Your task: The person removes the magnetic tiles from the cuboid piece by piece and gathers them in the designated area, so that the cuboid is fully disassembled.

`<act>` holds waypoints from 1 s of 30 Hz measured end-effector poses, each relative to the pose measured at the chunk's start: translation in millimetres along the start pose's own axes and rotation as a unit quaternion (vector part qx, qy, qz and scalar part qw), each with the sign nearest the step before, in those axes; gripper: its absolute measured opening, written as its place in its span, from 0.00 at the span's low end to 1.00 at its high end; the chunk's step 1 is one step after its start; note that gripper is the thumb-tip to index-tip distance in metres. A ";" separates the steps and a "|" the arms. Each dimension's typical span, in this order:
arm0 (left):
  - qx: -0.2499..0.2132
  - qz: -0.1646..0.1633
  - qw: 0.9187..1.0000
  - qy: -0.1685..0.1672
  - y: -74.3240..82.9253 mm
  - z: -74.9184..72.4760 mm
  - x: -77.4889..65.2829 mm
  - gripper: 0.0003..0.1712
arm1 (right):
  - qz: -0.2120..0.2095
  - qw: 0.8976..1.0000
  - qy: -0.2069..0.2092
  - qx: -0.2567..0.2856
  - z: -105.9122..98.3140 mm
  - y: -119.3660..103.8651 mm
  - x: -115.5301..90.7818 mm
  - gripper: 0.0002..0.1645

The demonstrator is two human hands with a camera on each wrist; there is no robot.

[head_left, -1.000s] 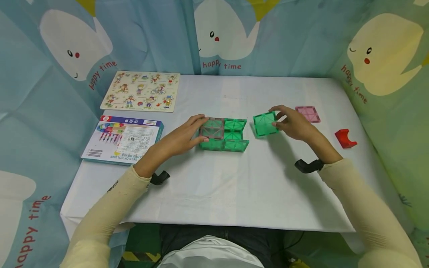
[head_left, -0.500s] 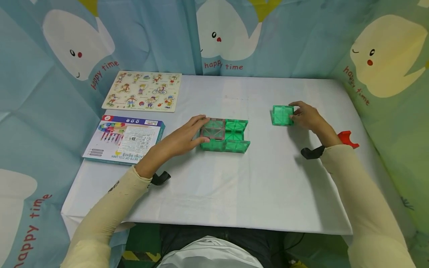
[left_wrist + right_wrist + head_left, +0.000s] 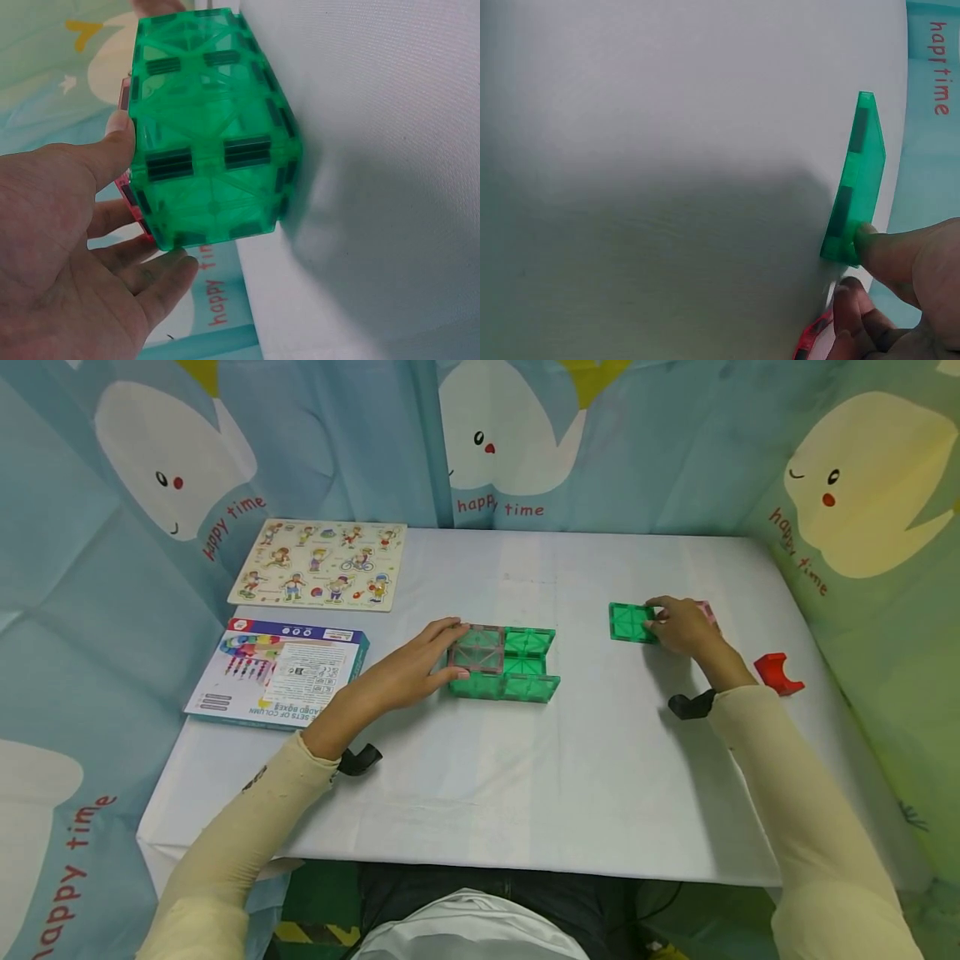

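Note:
My left hand [image 3: 420, 668] holds the left end of a low box built of green magnetic tiles [image 3: 528, 685]. A pink tile [image 3: 480, 652] covers part of its top; its right part is uncovered. In the left wrist view, thumb and fingers hold opposite sides of the green walls [image 3: 210, 112]. At right, my right hand [image 3: 686, 631] pinches one edge of a loose green square tile [image 3: 630, 622], low over the table. The thumb lies against that tile [image 3: 859, 180] in the right wrist view. A second pink tile [image 3: 707, 610] is partly hidden behind this hand.
A red block with a curved notch [image 3: 776, 674] lies right of my right hand. At left are a flat printed box [image 3: 277, 672] and, behind it, a picture puzzle board [image 3: 318, 564]. Printed curtains [image 3: 360, 443] surround the white table [image 3: 480, 777].
My right hand has carried the green tile rightward and back from beside the box, then lowered it toward the table near the pink tile. The left hand stays on the box.

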State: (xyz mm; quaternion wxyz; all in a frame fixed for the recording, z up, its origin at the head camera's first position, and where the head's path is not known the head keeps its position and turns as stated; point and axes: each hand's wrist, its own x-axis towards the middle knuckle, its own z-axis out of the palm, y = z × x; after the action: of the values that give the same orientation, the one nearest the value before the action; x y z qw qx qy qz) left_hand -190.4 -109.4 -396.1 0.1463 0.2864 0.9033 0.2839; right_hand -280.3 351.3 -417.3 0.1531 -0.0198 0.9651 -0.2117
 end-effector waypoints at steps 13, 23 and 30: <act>0.000 -0.002 1.000 -0.005 0.9 1.3 -0.5 0.45 | -0.063 0.995 0.070 0.023 19.0 -20.1 -23.4 0.32; 0.002 -0.001 1.000 -0.003 1.6 0.8 -0.3 0.45 | -0.211 0.969 0.110 0.067 54.1 -76.6 -81.6 0.26; 0.001 -0.003 1.000 -0.002 2.8 -0.5 -1.3 0.45 | -0.432 0.888 0.155 -0.027 80.2 -103.8 -105.4 0.31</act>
State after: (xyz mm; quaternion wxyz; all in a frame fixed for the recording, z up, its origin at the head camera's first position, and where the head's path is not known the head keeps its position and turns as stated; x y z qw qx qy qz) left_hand -188.3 -108.5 -393.9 0.1488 0.2849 0.9041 0.2815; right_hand -158.2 235.4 -413.2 -0.1061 -0.4061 0.8776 -0.2316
